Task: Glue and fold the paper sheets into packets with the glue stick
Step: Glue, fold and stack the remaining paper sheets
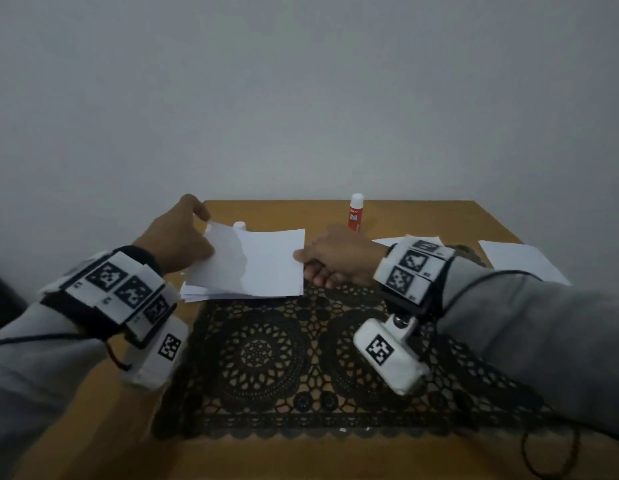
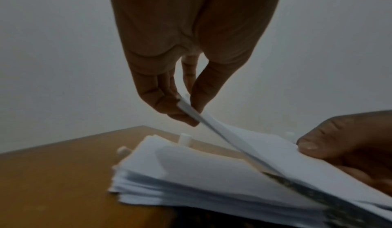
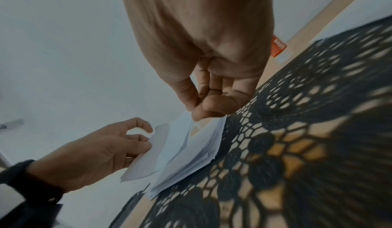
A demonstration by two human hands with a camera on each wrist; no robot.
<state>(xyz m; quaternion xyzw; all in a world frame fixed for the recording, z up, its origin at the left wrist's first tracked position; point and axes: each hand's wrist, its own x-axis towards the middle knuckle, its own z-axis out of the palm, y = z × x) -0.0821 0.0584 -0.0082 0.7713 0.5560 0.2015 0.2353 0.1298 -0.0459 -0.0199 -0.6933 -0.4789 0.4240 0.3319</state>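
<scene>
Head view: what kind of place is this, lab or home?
Probably a home, not a lab: a small wooden table pushed against a bare wall, covered partly by a black lace runner. On it only craft supplies: a paper stack and a glue stick.

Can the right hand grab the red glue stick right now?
Probably not yet: the right hand is busy pinching the top sheet. The glue stick stands just behind it with nothing between, so letting go should free it.

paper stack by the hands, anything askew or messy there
Slightly. The paper stack is fanned unevenly, its edges not flush. The top sheet is lifted and curled, pinched by the left hand and right hand. No tears or spills show.
</scene>
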